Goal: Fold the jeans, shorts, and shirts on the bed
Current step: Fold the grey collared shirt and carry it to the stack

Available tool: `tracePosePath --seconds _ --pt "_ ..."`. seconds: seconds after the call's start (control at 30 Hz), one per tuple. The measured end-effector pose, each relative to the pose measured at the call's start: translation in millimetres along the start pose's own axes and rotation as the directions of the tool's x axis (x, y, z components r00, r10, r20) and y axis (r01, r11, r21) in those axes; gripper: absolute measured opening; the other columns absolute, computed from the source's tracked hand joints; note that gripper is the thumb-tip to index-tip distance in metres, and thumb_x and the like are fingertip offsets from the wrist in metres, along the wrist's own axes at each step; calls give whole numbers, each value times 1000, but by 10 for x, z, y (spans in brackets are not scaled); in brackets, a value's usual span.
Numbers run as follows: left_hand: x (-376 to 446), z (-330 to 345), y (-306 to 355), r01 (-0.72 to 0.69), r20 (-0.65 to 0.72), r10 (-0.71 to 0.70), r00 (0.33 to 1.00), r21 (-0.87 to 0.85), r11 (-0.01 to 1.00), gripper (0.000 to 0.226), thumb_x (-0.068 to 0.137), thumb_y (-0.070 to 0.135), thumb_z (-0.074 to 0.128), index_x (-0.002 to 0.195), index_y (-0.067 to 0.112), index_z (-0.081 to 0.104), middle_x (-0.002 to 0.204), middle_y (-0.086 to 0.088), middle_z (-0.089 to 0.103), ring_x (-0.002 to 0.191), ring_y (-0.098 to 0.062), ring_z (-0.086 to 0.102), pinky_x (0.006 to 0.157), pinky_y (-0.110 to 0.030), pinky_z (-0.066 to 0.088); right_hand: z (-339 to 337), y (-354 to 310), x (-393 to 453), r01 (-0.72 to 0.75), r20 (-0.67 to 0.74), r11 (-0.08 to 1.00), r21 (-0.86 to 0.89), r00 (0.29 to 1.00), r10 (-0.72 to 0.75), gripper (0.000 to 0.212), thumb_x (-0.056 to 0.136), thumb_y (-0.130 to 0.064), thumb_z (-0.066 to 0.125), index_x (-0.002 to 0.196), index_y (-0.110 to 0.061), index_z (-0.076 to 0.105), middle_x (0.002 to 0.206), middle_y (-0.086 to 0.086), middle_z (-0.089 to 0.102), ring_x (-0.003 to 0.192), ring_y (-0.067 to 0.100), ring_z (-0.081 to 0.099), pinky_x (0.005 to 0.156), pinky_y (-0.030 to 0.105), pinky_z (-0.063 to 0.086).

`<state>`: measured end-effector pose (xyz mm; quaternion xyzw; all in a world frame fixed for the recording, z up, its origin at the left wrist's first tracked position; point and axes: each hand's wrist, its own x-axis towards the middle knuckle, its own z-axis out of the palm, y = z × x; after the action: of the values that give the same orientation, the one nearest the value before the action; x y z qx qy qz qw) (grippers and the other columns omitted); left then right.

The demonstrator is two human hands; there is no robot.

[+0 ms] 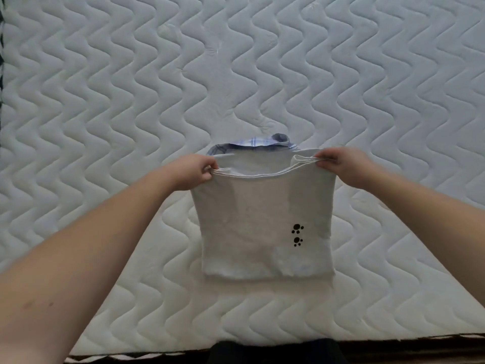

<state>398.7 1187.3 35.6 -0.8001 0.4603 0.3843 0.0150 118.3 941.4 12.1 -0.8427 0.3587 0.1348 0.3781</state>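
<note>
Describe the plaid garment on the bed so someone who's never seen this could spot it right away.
Start at the white quilted mattress and find the white shirt held up at its two top corners by the left hand and right hand. Just beyond its top edge peeks the plaid garment. It alone is blue-and-white checked; the shirt is plain apart from black paw prints.

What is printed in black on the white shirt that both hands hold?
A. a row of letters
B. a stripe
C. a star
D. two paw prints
D: the white shirt, pinched at its upper corners by the left hand and the right hand, bears two black paw prints, one above the other.
</note>
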Motion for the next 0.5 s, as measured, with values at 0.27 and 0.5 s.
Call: tracePosePath --seconds 0.27,0.5 --pt "610 69 -260 39 -55 -38 998 29 999 26 87 13 56 111 16 64 94 -6 64 81 -20 51 68 -27 32 148 196 568 -25 -26 998 -66 999 23 19 96 -27 59 112 -22 70 94 -6 63 88 15 54 74 24 33" --pt "866 158 -287 42 -157 -46 987 -27 999 30 87 12 55 115 14 65 104 -10 69 94 -28 60 74 -28 38 289 318 758 -66 -129 998 -14 990 64 15 95 -26 61 106 -25 71 96 -4 67 88 16 56 74 24 34"
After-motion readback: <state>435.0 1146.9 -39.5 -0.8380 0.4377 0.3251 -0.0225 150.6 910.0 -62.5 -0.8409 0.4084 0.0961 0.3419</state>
